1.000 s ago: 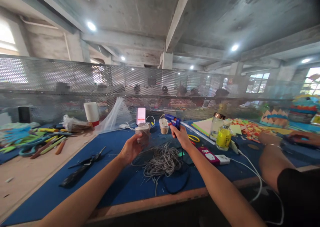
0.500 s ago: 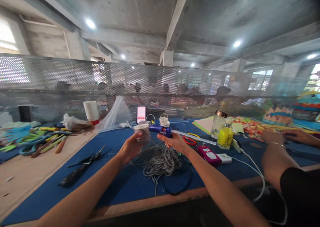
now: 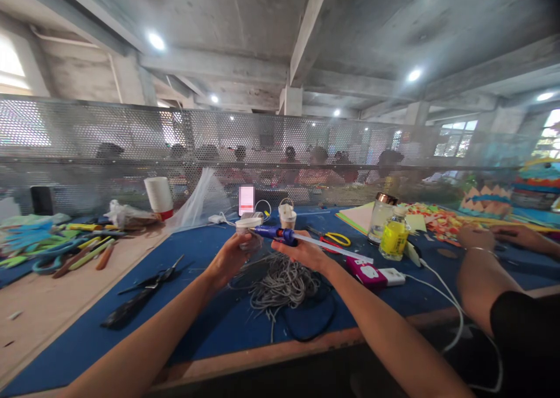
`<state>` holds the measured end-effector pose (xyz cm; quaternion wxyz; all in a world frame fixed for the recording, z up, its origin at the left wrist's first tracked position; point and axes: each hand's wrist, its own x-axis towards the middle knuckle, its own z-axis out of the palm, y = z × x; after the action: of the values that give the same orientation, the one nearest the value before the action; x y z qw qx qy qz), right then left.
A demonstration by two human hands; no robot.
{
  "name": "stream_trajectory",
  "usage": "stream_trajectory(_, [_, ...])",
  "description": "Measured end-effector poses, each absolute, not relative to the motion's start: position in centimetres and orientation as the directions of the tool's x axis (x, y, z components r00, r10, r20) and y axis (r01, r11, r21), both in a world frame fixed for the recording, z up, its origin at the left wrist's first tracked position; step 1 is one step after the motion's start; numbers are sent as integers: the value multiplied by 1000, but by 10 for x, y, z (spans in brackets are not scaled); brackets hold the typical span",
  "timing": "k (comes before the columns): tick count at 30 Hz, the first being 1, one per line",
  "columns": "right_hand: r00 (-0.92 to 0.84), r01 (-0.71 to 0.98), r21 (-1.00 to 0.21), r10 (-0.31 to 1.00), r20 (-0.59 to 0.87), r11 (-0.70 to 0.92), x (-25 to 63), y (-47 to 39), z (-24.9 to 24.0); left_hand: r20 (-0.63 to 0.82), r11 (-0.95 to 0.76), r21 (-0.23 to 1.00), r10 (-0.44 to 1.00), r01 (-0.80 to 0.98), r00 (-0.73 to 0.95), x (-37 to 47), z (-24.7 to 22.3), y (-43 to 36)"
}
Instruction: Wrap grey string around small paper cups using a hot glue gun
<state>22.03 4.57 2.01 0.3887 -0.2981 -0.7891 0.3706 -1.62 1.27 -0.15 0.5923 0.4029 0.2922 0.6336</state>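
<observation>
My left hand (image 3: 231, 256) is closed around a small white paper cup (image 3: 243, 226), holding it upright above the blue table mat (image 3: 192, 304). In my right hand (image 3: 304, 253) is a blue glue gun (image 3: 275, 233), its nozzle pointing left at the cup's rim. Whether the tip touches the rim I cannot tell. A long translucent glue stick (image 3: 336, 248) sticks out of the gun's back end. Below both hands lies a tangled bundle of grey cord (image 3: 284, 284). Just beyond the gun stands another small white cup with a handle loop (image 3: 287, 216).
Black-handled pliers (image 3: 144, 293) lie at left, near knives and scissors (image 3: 56, 261). Stacked paper cups (image 3: 158, 196) and an upright phone (image 3: 245, 201) stand behind. To the right are a yellow bottle (image 3: 394, 237), a glass jar (image 3: 380, 220), a magenta power bank (image 3: 365, 271) and a co-worker's hands (image 3: 476, 237).
The glue gun has dropped and shifted slightly left, bringing its nozzle to the cup's rim. Its glue stick's rear end sits lower. My left hand has barely moved.
</observation>
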Motion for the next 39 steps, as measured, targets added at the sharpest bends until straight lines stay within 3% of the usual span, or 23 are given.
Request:
stream_trajectory(9, [-511, 166, -796, 741, 435, 582, 220, 44, 22, 200, -159, 855, 979, -493, 30, -16, -2, 15])
stream_trajectory(28, [-523, 174, -583, 576, 629, 794, 218, 49, 17, 208, -177, 859, 978, -480, 11, -14, 0, 12])
stream_trajectory(39, [-527, 281, -429, 511, 678, 859, 215, 53, 13, 232, -190, 868, 972, -459, 36, -18, -5, 16])
